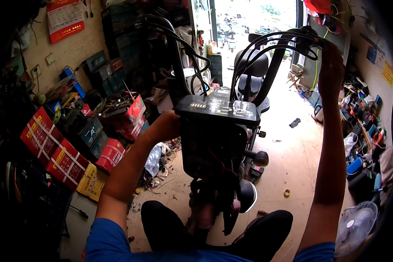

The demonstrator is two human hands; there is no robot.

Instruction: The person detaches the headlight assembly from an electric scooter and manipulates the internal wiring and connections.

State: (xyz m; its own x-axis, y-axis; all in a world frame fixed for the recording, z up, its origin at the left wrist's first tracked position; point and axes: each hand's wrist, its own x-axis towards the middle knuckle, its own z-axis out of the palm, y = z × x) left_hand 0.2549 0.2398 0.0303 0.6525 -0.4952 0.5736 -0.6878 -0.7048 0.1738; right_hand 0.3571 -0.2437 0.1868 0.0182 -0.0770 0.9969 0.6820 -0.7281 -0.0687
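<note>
Both hands hold the scooter: left hand on the open display housing, right hand fingers closed around the handlebar, cables loose, so the work seems unfinished

1. Your sleeves: short, blue, plain cloth, ending above the elbow on both arms; the right one shows only as a blue strip at the lower edge.
2. Your forearms: bare from sleeve hem to wrist, no watch, band or glove visible.
3. Your left hand and right hand: bare, no rings that can be made out.
4. Your trousers: black, both knees in view at the bottom of the frame.
</note>
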